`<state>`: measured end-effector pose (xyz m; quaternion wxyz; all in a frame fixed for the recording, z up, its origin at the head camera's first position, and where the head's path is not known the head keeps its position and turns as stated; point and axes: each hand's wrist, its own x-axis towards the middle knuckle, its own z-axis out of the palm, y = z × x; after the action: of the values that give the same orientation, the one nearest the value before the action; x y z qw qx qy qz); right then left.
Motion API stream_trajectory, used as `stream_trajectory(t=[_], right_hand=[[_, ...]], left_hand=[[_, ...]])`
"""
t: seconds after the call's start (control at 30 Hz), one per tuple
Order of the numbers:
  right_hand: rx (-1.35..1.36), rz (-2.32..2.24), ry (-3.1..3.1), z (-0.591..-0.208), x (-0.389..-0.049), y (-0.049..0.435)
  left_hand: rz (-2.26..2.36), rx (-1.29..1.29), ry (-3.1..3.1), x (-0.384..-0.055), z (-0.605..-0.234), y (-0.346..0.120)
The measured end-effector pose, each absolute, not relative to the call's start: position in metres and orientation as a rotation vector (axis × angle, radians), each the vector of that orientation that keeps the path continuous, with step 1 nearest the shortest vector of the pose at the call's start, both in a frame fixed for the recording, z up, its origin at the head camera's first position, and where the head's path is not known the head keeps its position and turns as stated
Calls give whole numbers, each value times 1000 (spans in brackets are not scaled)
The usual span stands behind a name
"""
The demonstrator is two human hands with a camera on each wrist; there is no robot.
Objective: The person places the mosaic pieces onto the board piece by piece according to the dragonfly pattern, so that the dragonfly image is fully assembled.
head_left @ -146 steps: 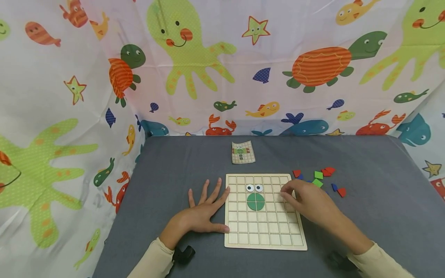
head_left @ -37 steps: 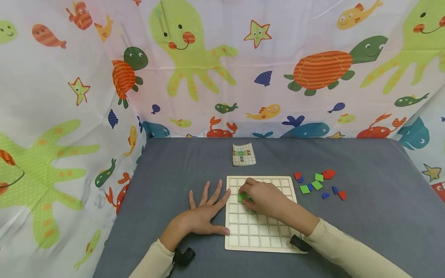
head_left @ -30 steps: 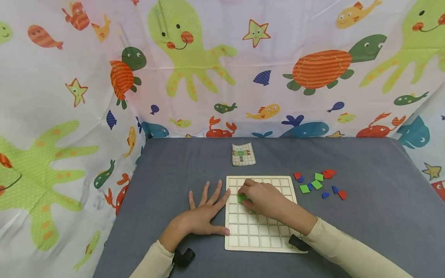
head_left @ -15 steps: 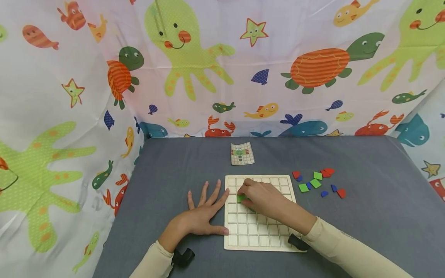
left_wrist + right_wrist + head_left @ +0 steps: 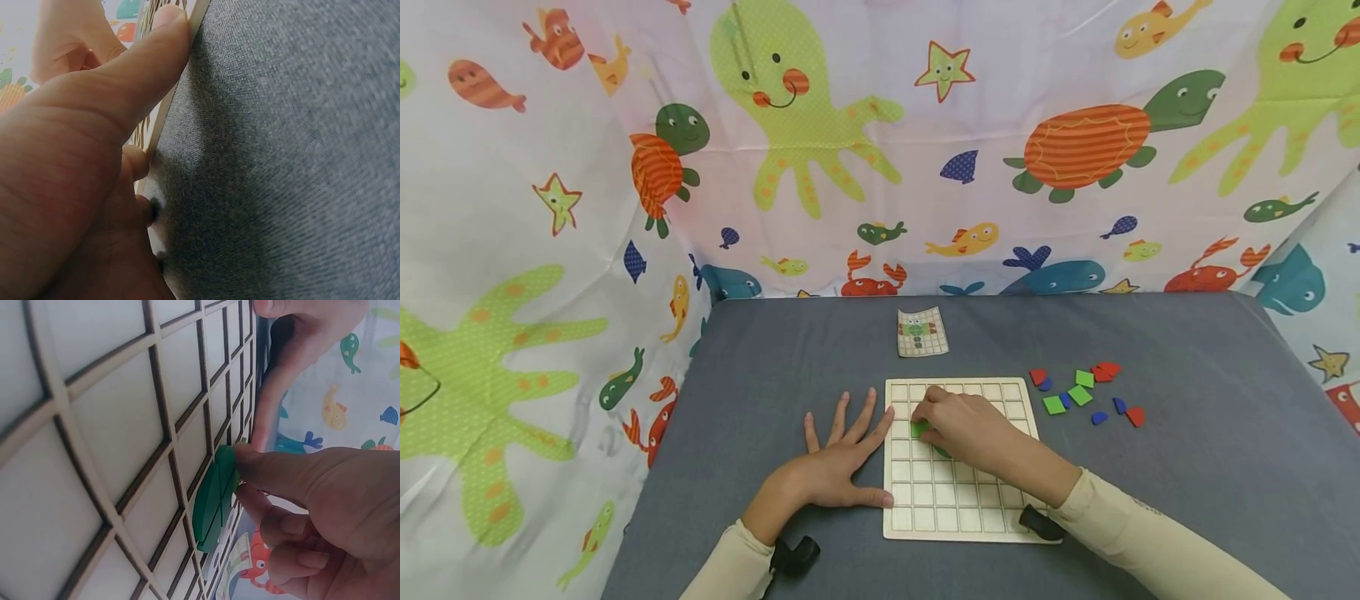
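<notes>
A wooden grid board lies on the grey table. My right hand is over its upper left part, pinching a light green square tile between thumb and finger at a grid cell. Right beside that tile, in the right wrist view, dark green quarter pieces form a round shape; the hand mostly covers it in the head view. White eye pieces just past it are barely visible there. My left hand lies with fingers spread, its thumb and index fingertip touching the board's left edge.
Right of the board lie loose tiles: several light green squares, red pieces and blue pieces. A small picture card with a printed grid lies behind the board. A sea-animal curtain hangs at the back and left.
From the board's right edge, my right hand moved left across the board and now holds the light green tile there. Over the last second it has barely moved. The left hand stayed in place.
</notes>
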<state>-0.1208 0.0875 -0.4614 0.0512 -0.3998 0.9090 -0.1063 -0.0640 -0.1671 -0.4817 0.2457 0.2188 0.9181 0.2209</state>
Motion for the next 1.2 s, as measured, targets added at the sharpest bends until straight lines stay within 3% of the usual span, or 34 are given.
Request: stream_trajectory(t=[0.7,1.2], right_hand=[[-1262,-548,2839,-444,-115,110],[-1016,-577,2919,-442,-118,157]], left_hand=[[589,584,2514,-64,-480,-167],[591,600,2510,-65,-483,-168]])
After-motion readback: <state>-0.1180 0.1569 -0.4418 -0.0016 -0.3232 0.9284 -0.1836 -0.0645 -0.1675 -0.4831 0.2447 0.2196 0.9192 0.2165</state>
